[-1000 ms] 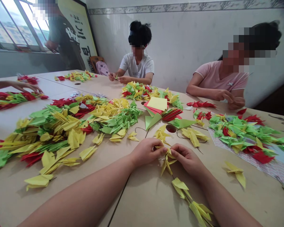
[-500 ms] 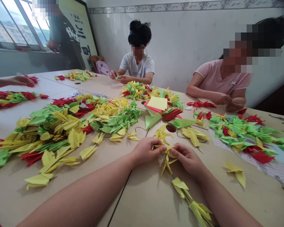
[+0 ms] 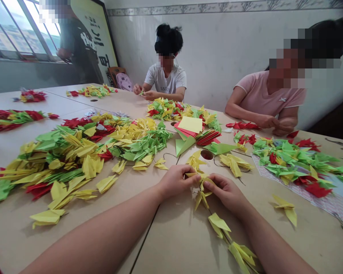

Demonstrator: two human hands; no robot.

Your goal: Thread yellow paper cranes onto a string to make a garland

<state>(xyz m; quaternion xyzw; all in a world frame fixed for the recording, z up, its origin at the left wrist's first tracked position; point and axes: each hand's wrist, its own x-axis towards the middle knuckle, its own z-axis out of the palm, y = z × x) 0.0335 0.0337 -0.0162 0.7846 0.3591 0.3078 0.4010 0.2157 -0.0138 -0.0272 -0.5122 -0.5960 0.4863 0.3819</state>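
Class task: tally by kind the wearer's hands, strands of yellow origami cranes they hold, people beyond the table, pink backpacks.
Left hand and right hand: 2
Strand of yellow origami cranes: 1
Person in dark shirt, person in white shirt, person in pink shirt: 3
Pink backpack: 1
Total: 7

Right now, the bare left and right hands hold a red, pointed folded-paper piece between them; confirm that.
Only the colour is wrong: the head view shows a yellow, pointed folded-paper piece held between the bare left hand and right hand.
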